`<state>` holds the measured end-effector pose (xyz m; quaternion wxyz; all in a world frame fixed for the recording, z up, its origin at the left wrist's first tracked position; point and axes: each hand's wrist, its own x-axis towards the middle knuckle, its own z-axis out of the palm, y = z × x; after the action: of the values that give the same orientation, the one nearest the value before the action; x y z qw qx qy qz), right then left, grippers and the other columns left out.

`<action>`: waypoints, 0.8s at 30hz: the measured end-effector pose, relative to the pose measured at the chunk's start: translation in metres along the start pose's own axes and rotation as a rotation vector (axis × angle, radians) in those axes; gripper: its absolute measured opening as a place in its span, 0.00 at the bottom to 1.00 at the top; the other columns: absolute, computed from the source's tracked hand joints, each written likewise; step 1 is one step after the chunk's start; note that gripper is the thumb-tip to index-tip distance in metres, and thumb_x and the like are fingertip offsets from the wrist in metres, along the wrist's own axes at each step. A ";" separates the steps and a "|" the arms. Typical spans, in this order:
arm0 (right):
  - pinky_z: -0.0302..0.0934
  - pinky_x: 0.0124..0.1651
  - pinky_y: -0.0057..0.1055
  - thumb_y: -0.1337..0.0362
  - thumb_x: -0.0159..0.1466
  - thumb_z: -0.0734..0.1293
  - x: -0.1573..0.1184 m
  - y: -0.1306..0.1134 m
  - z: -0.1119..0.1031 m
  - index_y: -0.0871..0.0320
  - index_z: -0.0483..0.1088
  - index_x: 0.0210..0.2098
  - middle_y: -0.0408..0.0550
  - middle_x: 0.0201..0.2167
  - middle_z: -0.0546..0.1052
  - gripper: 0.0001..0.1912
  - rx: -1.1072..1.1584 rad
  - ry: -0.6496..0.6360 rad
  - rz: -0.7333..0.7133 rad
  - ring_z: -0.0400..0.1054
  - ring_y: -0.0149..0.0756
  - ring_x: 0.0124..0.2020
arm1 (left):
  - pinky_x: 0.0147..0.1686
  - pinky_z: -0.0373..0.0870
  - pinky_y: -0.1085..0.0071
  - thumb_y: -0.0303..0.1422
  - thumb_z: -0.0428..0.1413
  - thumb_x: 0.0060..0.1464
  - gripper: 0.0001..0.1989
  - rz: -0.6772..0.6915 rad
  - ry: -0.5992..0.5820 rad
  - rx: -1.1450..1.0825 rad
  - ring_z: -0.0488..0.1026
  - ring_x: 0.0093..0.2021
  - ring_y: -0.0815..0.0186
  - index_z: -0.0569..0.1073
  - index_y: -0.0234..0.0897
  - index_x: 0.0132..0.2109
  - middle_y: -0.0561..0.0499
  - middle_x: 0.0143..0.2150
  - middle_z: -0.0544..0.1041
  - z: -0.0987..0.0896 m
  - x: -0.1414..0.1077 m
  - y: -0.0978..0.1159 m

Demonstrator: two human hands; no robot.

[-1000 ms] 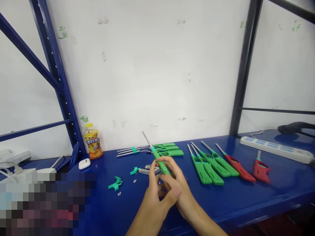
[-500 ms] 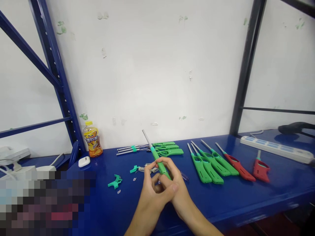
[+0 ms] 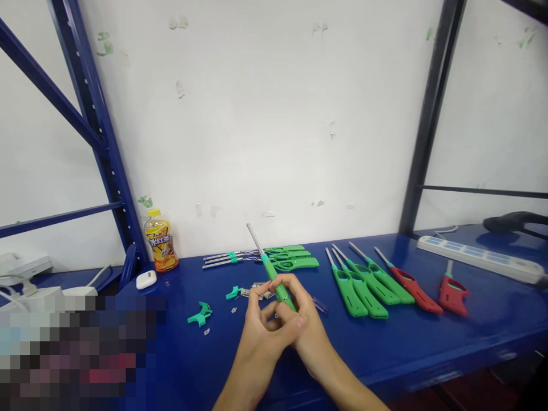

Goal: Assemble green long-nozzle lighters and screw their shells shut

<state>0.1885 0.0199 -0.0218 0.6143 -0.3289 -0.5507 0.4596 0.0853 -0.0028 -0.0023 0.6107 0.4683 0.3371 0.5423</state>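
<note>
Both hands are closed around a green long-nosed gas lighter (image 3: 269,267), its metal tube slanting up and to the left. My left hand (image 3: 262,337) grips it from the left side, and my right hand (image 3: 303,319) wraps it from the right, thumbs close together. Fingers cover the lower handle. Just behind the hands lie clear lighter inserts (image 3: 257,291), partly hidden, and a purple see-through piece (image 3: 320,305). To the left are teal plastic parts (image 3: 200,315) and small white bits (image 3: 234,310). Behind them rest metal tubes with wires (image 3: 222,261) beside green handle shells (image 3: 295,262).
Several green lighters (image 3: 372,291) and a red lighter (image 3: 415,291) lie on the right, beside a shorter red lighter (image 3: 454,297). Behind is a white power strip (image 3: 479,260). A drink bottle (image 3: 161,242) and white earphone case (image 3: 146,279) stand left on the blue table (image 3: 406,348).
Almost nothing has changed; both hands keep hold of the lighter in nearly the same pose. The view has shifted very slightly.
</note>
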 end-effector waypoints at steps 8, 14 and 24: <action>0.62 0.30 0.27 0.69 0.56 0.64 0.002 0.000 0.001 0.52 0.70 0.45 0.40 0.36 0.74 0.17 0.019 0.013 0.032 0.69 0.31 0.27 | 0.49 0.76 0.59 0.42 0.76 0.41 0.49 -0.005 -0.006 -0.016 0.83 0.43 0.53 0.62 0.41 0.65 0.43 0.45 0.83 -0.001 0.001 -0.004; 0.59 0.27 0.26 0.67 0.55 0.65 0.002 -0.008 0.006 0.53 0.69 0.44 0.39 0.34 0.74 0.16 0.087 0.021 0.094 0.67 0.29 0.24 | 0.46 0.75 0.63 0.44 0.77 0.40 0.55 0.008 -0.005 -0.033 0.83 0.45 0.52 0.57 0.40 0.68 0.43 0.45 0.83 0.001 0.001 -0.006; 0.55 0.25 0.24 0.65 0.55 0.65 0.004 -0.007 0.005 0.54 0.70 0.45 0.36 0.26 0.70 0.18 0.073 0.026 0.077 0.63 0.28 0.22 | 0.45 0.76 0.64 0.41 0.76 0.41 0.57 0.005 -0.003 -0.023 0.82 0.42 0.55 0.53 0.41 0.71 0.45 0.46 0.82 -0.001 0.003 -0.008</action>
<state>0.1846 0.0206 -0.0135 0.6149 -0.3332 -0.5123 0.4984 0.0880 0.0004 -0.0099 0.6152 0.4630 0.3287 0.5470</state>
